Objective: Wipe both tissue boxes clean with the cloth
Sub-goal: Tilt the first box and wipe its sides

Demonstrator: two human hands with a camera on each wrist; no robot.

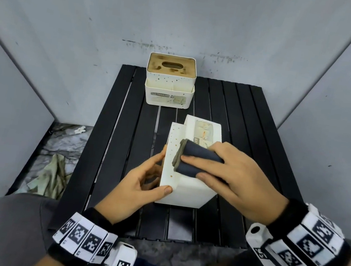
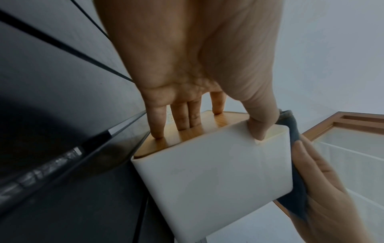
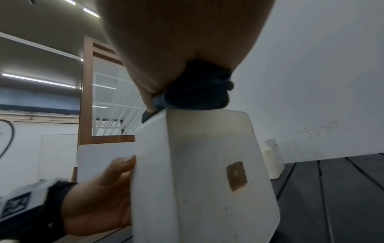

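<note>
A white tissue box [image 1: 187, 186] lies tipped on its side in the middle of the black slatted table [image 1: 247, 143]. My left hand [image 1: 140, 186] holds its left end, thumb on the top edge and fingers on the wooden lid [image 2: 187, 136]. My right hand [image 1: 238, 177] grips a folded dark blue cloth [image 1: 197, 162] and presses it on the box's upward face [image 3: 207, 148]. A second white tissue box [image 1: 170, 80] with a stained wooden lid stands upright at the table's far edge.
Grey panel walls [image 1: 72, 28] close in the table at the back and both sides. A crumpled greenish rag [image 1: 51, 178] lies on the floor left of the table. A cable [image 3: 8, 136] hangs at the left in the right wrist view.
</note>
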